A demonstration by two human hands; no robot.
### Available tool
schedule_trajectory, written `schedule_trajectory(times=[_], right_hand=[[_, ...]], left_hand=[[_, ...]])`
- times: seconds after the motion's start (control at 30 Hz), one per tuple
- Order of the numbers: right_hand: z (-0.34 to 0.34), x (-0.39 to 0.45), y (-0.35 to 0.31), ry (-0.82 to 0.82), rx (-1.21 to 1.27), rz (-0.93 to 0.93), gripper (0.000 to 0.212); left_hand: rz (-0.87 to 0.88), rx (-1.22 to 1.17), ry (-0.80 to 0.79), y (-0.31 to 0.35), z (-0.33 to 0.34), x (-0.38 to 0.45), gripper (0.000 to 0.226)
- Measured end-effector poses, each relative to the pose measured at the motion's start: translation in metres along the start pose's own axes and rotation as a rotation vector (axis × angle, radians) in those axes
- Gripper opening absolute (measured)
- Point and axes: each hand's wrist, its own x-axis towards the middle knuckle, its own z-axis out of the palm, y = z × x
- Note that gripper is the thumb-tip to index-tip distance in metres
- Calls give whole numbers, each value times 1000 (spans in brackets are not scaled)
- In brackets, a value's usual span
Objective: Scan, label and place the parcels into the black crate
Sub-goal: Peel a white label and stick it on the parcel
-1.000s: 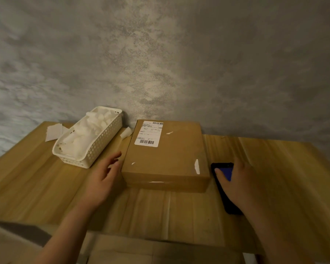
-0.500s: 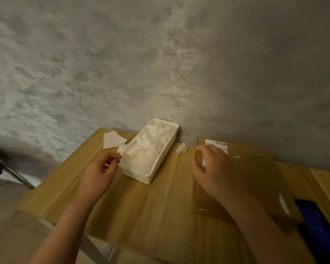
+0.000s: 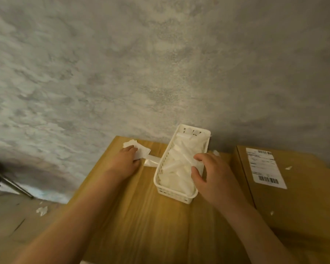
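head view:
surface [image 3: 151, 225]: light wooden top set against a mottled grey wall [image 3: 122, 73].
parcel [image 3: 303, 197]: brown cardboard box lying flat on the surface at the right edge of view, white shipping label [image 3: 265, 166] with barcodes on its top face, small white scraps stuck to it.
white basket [image 3: 176, 193]: perforated plastic tray on the surface, left of the parcel, filled with clear plastic sleeves [image 3: 179, 164].
left hand [image 3: 125, 161]: palm down at the far left corner of the surface, fingers flat on a small stack of white paper slips [image 3: 139, 151]; grip is flat, nothing enclosed.
right hand [image 3: 211, 178]: over the near right part of the basket, fingers and thumb curled, tips touching the plastic sleeves; whether the grip encloses one cannot be told.
black crate: not in view.
floor [image 3: 17, 225]: lower left, with a white scrap.
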Motion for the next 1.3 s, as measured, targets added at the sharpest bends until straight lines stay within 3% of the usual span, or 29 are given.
schedule_trajectory(times=[0.13,0.27,0.43,0.53,0.67,0.8,0.93,1.03,1.2,1.3], right_hand=[[3,5,-2,17,1,17,38],[6,9,-2,63,16,8,37],[11,11,1,77,20,11,36],[12,10,3,72,34,23,36],[9,7,8,77,38,20,34],[1,3,15,78,61,32,34],[-12,-4,24,105,131,31,30],[-24,-15,33,93,244,69,22],[-51,-40,50,-26,536,266,16],[-69,-56,59,-65,793,412,36]], left_hand=[[73,110,13,-9,1,10,31],[98,147,77,-15,4,9,24],[-76,-202,211,-28,7,11,12],[-142,-392,178,-33,7,11,23],[-141,-481,186,-35,2,9,19],[-125,-454,352,-25,-13,1,4],[-10,-585,512,15,-37,-22,12],[122,-747,487,55,-49,-49,22],[289,-978,278,127,-42,-92,23],[367,-1026,213,162,-26,-108,32]])
